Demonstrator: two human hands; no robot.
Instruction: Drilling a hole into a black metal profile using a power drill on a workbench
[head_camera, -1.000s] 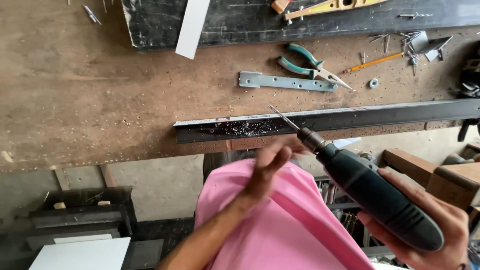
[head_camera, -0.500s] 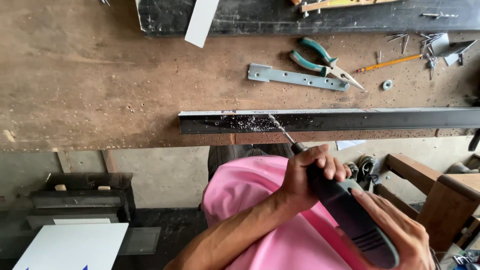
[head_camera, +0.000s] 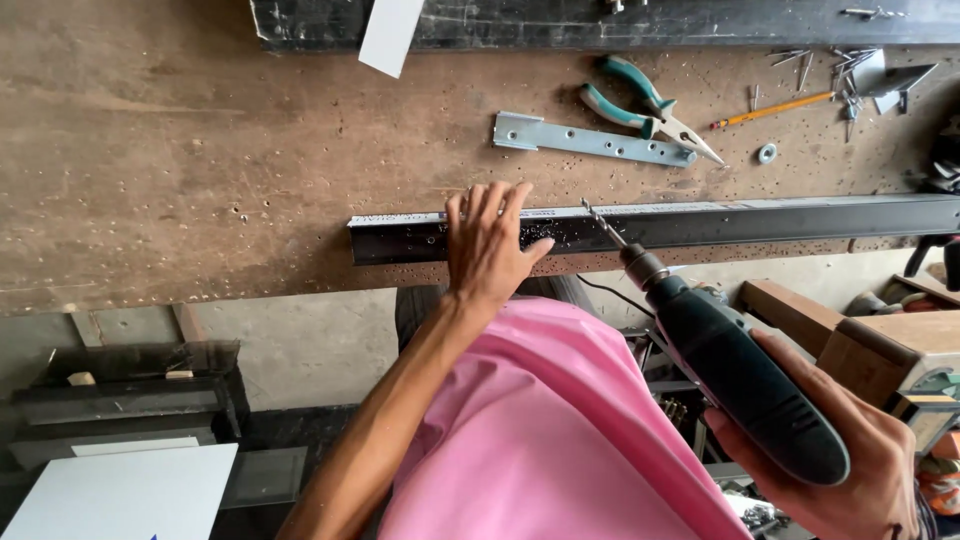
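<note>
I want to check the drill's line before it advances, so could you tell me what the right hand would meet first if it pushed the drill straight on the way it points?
The right hand points the drill up-left; its bit tip sits at the dark metal bar, likely met first, just right of the left hand. Contact is unclear.

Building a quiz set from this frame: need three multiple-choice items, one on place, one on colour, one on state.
1. Where does the left hand rest?
A. on the dark metal bar
B. on the pliers
C. on the pencil

2. What colour are the pliers' handles?
A. red
B. teal
C. yellow

3. What is the right hand doing?
A. hanging empty
B. lying flat on the workbench
C. gripping the drill

Answers: 1 A, its fingers lie across the bar. 2 B, both handles are teal. 3 C, its fingers wrap the drill's body.
</note>
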